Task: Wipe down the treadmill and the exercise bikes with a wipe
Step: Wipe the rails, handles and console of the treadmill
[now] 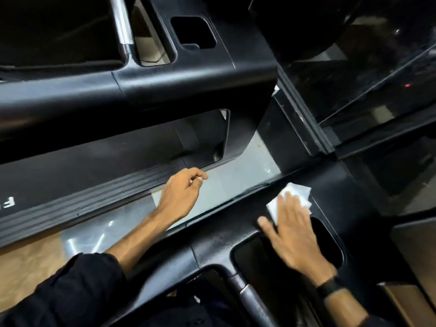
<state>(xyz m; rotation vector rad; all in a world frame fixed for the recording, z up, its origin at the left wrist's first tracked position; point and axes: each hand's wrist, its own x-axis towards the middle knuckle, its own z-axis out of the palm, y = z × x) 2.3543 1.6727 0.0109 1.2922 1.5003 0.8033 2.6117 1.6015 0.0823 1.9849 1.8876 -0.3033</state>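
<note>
Your right hand (291,228) lay flat on the white wipe (295,193), fingers straight and slightly spread, pressing it onto the black treadmill console (212,234) near its far edge. The thumb stuck out to the left, touching the console surface just beside the wipe. The far corners of the wipe poked out beyond your fingertips; the rest sat under the palm and fingers. The hand was motion-blurred. A dark wristband (329,287) ringed that wrist.

Your left hand (182,191) hung in the air over the gap between the two machines, fingers loosely curled, thumb near the index tip, holding nothing you could make out. It touched nothing. The dark sleeve (77,291) was pushed up to the elbow.

The wipe sat just beyond an open cup-holder recess (330,241) in the console; your palm partly overlapped the recess rim. A second recess (254,260) lay to the left of your wrist. A metal grip bar (253,300) ran along the console's near edge.

Across the gap stood a second black machine (165,81) with a ribbed side rail (94,197) and its own silver grip (122,22). Pale glossy floor (226,182) showed between them.
</note>
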